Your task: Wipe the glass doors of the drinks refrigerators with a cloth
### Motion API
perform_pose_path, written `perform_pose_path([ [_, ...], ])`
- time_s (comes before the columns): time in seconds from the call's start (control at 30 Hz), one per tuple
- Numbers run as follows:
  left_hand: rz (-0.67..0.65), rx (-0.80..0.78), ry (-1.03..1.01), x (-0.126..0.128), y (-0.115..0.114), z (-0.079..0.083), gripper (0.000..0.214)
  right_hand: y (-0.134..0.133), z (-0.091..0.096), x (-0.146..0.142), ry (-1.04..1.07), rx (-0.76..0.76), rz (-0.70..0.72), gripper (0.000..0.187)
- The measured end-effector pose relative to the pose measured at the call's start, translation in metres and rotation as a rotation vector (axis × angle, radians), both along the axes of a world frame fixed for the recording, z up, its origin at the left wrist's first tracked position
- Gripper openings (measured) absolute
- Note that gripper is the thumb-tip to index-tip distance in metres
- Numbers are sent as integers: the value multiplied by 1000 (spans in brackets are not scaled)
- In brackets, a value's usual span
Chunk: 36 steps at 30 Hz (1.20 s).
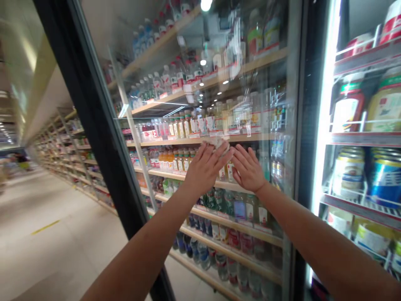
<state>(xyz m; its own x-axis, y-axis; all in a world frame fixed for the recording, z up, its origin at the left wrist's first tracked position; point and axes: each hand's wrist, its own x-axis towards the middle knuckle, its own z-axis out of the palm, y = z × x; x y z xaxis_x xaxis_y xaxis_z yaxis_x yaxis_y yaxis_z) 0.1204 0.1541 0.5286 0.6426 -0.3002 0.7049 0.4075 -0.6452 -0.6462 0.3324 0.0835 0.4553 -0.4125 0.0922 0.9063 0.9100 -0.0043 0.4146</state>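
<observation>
In front of me a glass door (pixel 92 121) with a black frame stands swung out at an angle. My left hand (pixel 205 167) lies flat against the glass, fingers stretched over a crumpled whitish cloth (pixel 216 142) that shows beyond the fingertips. Beside it, my right hand (pixel 249 170) also reaches to the glass with fingers extended. Its fingertips come close to the left hand and the cloth's edge; whether they touch the cloth I cannot tell. No object shows in the right hand.
Through the glass, shelves hold rows of bottles (pixel 180 125). On the right, a lit cooler holds cans (pixel 349 169) and jars on wire racks. A long aisle with stocked shelving (pixel 67 138) runs back on the left, its pale floor (pixel 62 255) marked by a yellow strip (pixel 45 227).
</observation>
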Motion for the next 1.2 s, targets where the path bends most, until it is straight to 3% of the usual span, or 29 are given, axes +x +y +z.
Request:
perform_pose_path([
  [0.07,-47,3,-12,3,2,-6,72,0,-1,2,48,6,54,65],
  [0.27,-150,10,-72,-5,10,-1,80,-4,11,-15,245,67,164,72],
  [0.37,-198,41,-124,-4,13,-3,80,-1,29,-38,125,9,134,72],
  [0.47,-228,83,-211,-3,16,-5,78,3,51,-51,-92,-90,117,57],
  [0.63,-73,22,-249,-5,12,-7,79,-2,86,-32,-130,-104,156,30],
  [0.73,20,-78,-306,-4,8,-7,76,-8,98,-11,65,58,192,24],
  [0.8,59,-145,-402,0,7,-7,72,-9,99,-1,171,149,181,27],
  [0.9,79,-210,-500,2,7,-6,64,-7,93,1,63,49,127,34],
  [1.0,87,-235,-507,-4,11,-1,54,-4,85,-12,-60,-80,68,45],
  [1.1,98,-223,-501,-15,17,5,45,0,77,-31,62,-106,45,59],
  [1.2,104,-174,-519,-21,21,8,44,7,57,-50,149,-53,100,55],
])
